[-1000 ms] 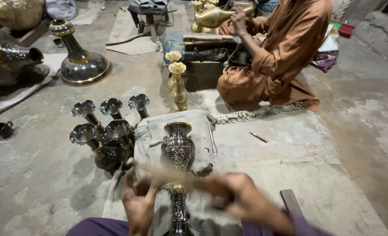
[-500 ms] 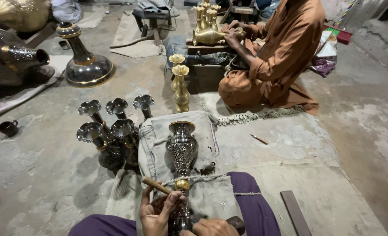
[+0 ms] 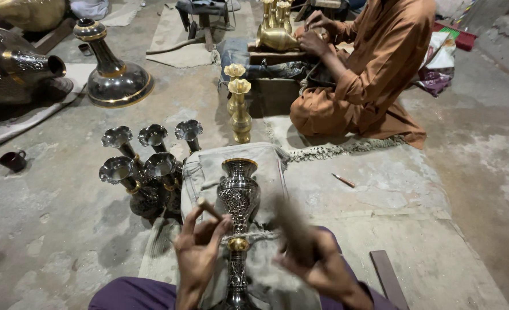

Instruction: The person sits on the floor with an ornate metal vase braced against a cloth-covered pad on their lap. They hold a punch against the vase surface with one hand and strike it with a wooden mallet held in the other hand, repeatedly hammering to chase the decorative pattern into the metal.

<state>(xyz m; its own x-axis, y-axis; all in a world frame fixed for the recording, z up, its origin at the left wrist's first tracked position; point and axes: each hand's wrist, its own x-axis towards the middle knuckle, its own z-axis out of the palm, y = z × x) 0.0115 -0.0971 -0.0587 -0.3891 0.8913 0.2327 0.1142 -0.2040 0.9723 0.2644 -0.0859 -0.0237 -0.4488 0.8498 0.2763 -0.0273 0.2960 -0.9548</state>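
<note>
An engraved silver-and-black vase (image 3: 239, 198) with a brass ring on its stem lies along a grey cloth pad (image 3: 205, 166) between my knees, mouth pointing away. My left hand (image 3: 199, 252) pinches a short wooden-handled punch (image 3: 209, 208), its tip down by the vase's neck. My right hand (image 3: 318, 264) is to the right of the stem and grips a dark tool (image 3: 289, 227) that is smeared by motion; its shape cannot be made out.
Several dark fluted vases (image 3: 145, 172) stand left of the pad, and two brass vases (image 3: 240, 103) beyond it. A seated person in orange (image 3: 375, 74) handles a brass piece (image 3: 277, 34). Large dark vessels (image 3: 114, 80) sit far left, with a small cup (image 3: 13, 161), a thin stick (image 3: 343, 181) and a wooden strip (image 3: 389, 278).
My right hand has come up from low by the stem, and the dark tool in it is now swinging. My left hand has tipped the punch more upright at the vase's neck.
</note>
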